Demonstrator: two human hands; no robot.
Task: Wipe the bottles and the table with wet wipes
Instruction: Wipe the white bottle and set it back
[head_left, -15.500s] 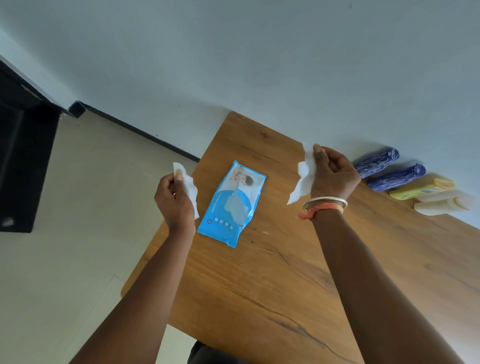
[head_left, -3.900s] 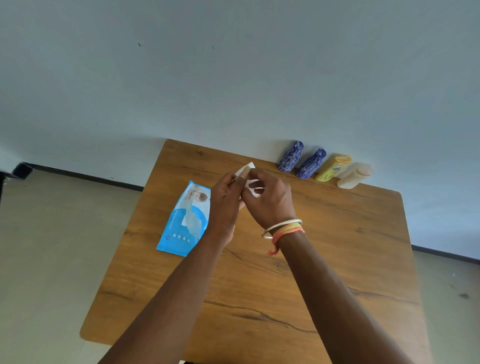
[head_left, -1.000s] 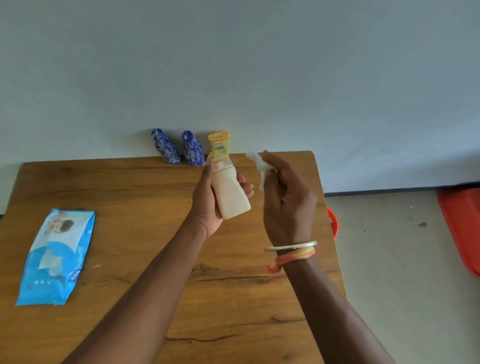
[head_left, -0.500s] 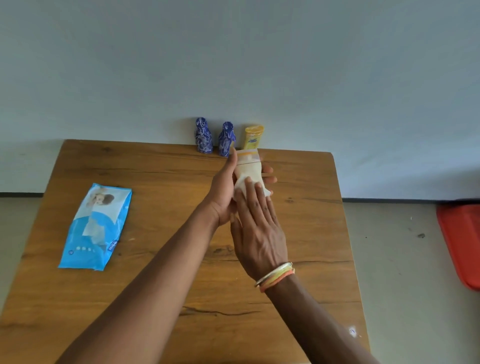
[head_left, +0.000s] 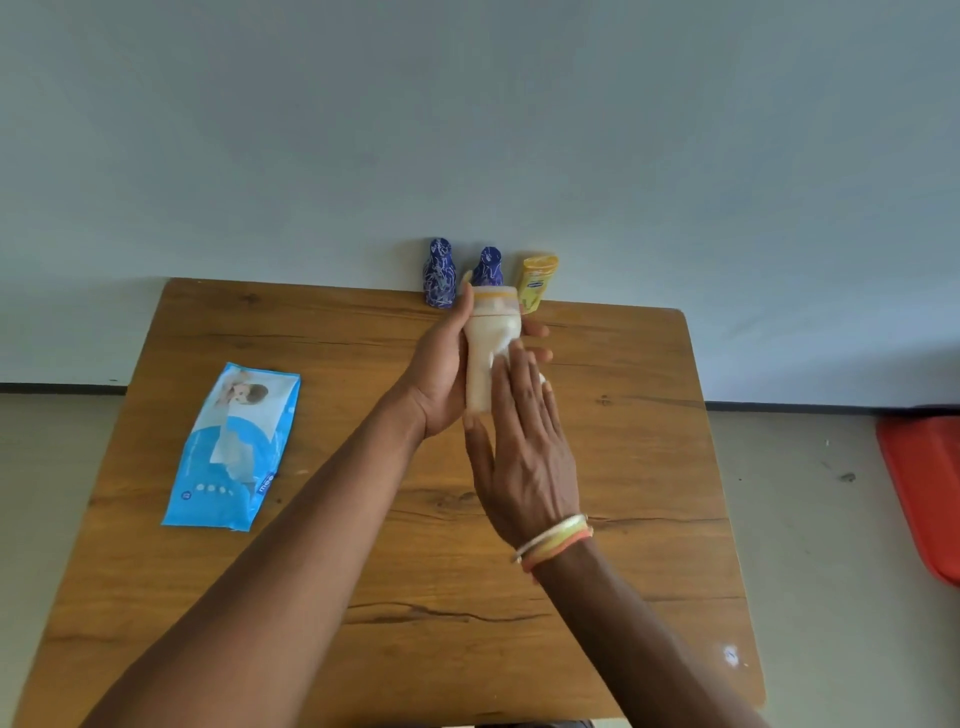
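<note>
The fingers (head_left: 522, 387) of the right hand (head_left: 524, 457) lie straight and close together, pressing a white wet wipe (head_left: 501, 358) against the side of the cream bottle (head_left: 488, 338). The left hand (head_left: 441, 374) has its fingers curled round that bottle from behind, with the tips showing past its right side and the thumb running up its left. The bottle is held up over the far middle of the table (head_left: 634, 467).

A blue bottle (head_left: 439, 275), a second blue bottle (head_left: 488, 266) and a yellow bottle (head_left: 537, 280) stand in a row just behind, at the table's far edge against the wall (head_left: 467, 130). The held bottle's cap covers the foot of the second blue one. A wipes pack (head_left: 234, 447) lies flat on the table's left, well apart from the hands. Bangles (head_left: 553, 540) circle the right wrist.

Most of the wipe is hidden under the right hand (only a strip by the fingertips and a scrap beside the little finger show), and so is the bottle's base. A red thing (head_left: 924, 493) on the floor (head_left: 805, 519) is cut off by the right edge.

The bottle's long axis runs near upright in the view, with its banded cap pointing away toward the wall.
</note>
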